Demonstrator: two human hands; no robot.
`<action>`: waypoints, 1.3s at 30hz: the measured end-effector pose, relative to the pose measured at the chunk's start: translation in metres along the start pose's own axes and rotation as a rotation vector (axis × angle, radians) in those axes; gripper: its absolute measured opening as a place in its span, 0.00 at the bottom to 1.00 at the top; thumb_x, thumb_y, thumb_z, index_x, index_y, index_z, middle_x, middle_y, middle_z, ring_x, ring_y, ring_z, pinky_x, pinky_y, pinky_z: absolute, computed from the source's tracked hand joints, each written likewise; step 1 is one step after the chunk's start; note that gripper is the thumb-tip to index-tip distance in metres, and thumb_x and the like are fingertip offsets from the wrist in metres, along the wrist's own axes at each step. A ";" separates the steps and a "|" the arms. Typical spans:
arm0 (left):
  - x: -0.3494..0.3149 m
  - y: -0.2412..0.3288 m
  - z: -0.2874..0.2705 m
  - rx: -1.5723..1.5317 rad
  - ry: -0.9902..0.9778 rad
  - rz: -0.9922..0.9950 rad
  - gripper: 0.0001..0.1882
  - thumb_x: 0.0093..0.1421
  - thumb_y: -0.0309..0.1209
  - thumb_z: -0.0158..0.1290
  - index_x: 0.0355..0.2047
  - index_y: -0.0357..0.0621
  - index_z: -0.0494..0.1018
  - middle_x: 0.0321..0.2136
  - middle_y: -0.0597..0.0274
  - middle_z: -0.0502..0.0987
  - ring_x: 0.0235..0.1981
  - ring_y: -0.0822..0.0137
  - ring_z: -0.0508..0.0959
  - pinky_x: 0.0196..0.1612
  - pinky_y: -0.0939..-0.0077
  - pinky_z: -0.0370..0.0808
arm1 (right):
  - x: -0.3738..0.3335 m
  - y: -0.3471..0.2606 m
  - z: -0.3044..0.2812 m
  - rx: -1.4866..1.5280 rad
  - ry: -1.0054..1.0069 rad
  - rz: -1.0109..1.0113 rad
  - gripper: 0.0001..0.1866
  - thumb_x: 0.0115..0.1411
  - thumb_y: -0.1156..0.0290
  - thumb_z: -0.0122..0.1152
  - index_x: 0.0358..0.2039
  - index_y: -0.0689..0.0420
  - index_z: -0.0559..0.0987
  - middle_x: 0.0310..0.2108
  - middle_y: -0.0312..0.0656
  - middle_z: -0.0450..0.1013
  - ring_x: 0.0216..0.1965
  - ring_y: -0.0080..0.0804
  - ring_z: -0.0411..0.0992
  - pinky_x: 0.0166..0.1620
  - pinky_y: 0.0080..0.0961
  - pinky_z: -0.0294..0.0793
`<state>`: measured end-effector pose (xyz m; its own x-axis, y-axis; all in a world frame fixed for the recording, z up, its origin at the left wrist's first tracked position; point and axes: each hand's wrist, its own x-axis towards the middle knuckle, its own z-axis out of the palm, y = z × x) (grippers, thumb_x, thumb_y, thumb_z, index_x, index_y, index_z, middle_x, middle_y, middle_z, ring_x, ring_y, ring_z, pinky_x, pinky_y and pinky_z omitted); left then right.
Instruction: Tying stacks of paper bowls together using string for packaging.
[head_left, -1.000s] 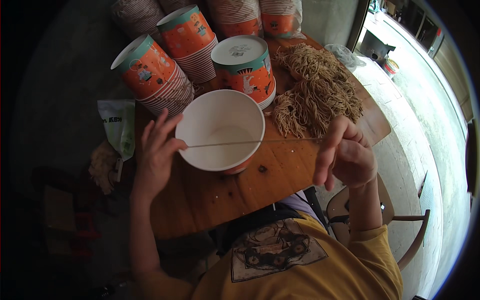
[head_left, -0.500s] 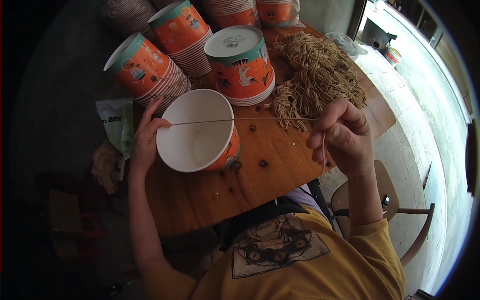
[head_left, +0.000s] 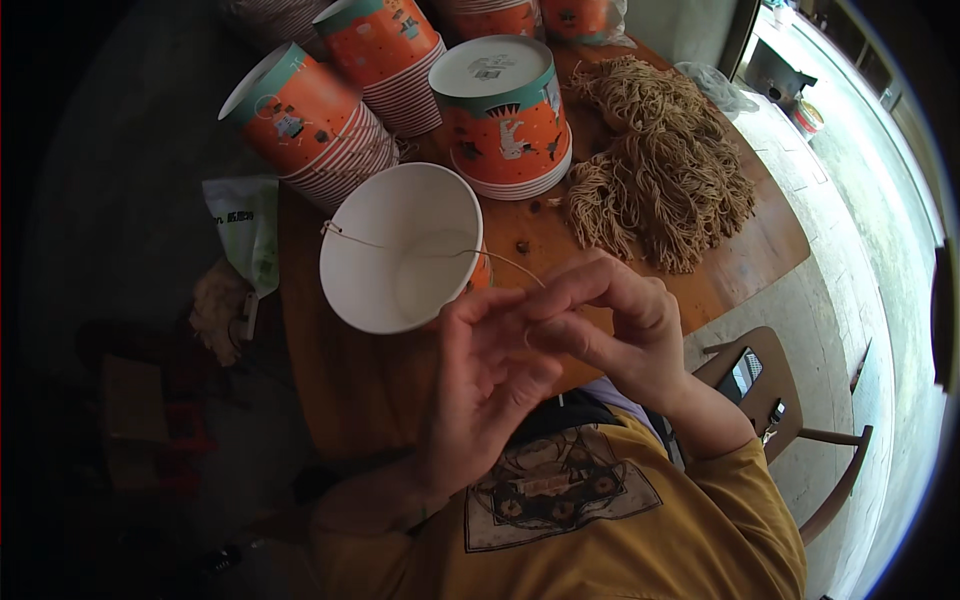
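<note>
A white-lined paper bucket (head_left: pixel 368 265) with an orange printed outside tilts toward me on the wooden table. A thin tan cord (head_left: pixel 508 263) is tied at its left rim and runs slack across the opening to my right hand (head_left: pixel 628 325). That hand pinches the cord between thumb and forefinger, over the table's near edge. Close against its fingertips is my left hand (head_left: pixel 475 400), palm up, fingers curved and thumb apart. Whether the cord's end touches the left fingers is hidden.
Behind the bucket stand upturned stacks of orange buckets (head_left: pixel 510 125). A heap of tan cords (head_left: pixel 665 160) lies at the table's right. A green-white plastic bag (head_left: pixel 250 225) hangs by the left edge. A chair (head_left: pixel 775 395) holding a phone stands to my right.
My left hand has left the bucket's left rim and come beside my right hand. The right hand has moved left and lower, and the taut cord has gone slack.
</note>
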<state>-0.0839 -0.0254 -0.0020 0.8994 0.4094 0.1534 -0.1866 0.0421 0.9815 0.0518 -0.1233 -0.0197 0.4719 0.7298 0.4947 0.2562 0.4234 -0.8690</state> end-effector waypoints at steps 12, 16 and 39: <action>0.007 -0.001 -0.015 0.417 -0.139 -0.291 0.08 0.66 0.32 0.47 0.38 0.41 0.70 0.19 0.66 0.71 0.20 0.76 0.71 0.23 0.81 0.67 | -0.007 0.015 -0.023 -0.581 0.025 -0.020 0.08 0.50 0.77 0.64 0.32 0.56 0.78 0.39 0.39 0.72 0.39 0.34 0.69 0.43 0.28 0.70; 0.006 -0.006 -0.019 1.056 -0.061 0.106 0.06 0.61 0.29 0.53 0.30 0.41 0.68 0.16 0.58 0.71 0.17 0.63 0.75 0.19 0.68 0.68 | -0.002 0.018 -0.022 -0.751 0.001 -0.326 0.10 0.45 0.79 0.59 0.30 0.56 0.72 0.45 0.43 0.67 0.45 0.44 0.64 0.48 0.35 0.66; 0.019 0.018 -0.020 1.403 -0.312 0.397 0.11 0.54 0.30 0.58 0.23 0.44 0.65 0.17 0.62 0.68 0.20 0.63 0.72 0.23 0.69 0.71 | -0.006 0.034 -0.005 0.146 -0.301 0.163 0.14 0.67 0.62 0.45 0.41 0.61 0.72 0.34 0.49 0.72 0.39 0.46 0.72 0.42 0.34 0.70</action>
<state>-0.0785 0.0013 0.0160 0.9624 -0.0305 0.2699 -0.0736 -0.9858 0.1510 0.0623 -0.1155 -0.0523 0.2217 0.9099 0.3507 0.0651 0.3451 -0.9363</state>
